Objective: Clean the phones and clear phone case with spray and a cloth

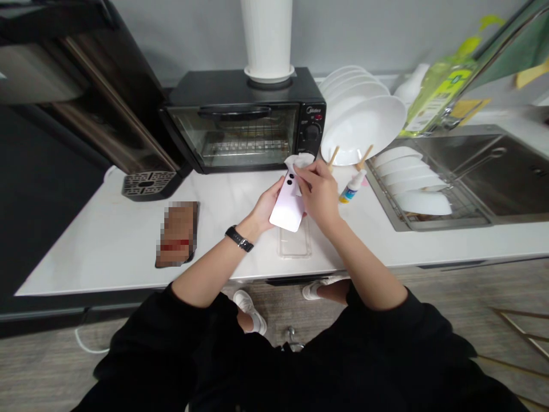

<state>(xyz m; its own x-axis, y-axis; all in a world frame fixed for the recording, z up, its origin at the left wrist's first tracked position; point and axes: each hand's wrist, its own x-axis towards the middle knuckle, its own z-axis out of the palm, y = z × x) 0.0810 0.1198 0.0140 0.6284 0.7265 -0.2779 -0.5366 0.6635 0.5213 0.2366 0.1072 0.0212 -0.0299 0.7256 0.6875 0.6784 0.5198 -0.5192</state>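
My left hand (266, 207) grips a pale lilac smartphone (285, 210) by its edges, back side up with the dark camera lenses showing. A crumpled white tissue (299, 162) is pinched in my right hand (319, 191), against the upper end of the phone near the lenses. Below the phone, a clear phone case (295, 245) lies on the white counter. A small spray bottle (351, 187) with a white top and a blue and yellow label stands just right of my right hand.
Behind my hands stands a black toaster oven (246, 114) with a white pot (269, 40) on top. White plates (364, 123) lean to its right, near a sink (506, 171) with bowls. On the left are a blurred-out flat object (176, 234) and a drink dispenser (148, 184).
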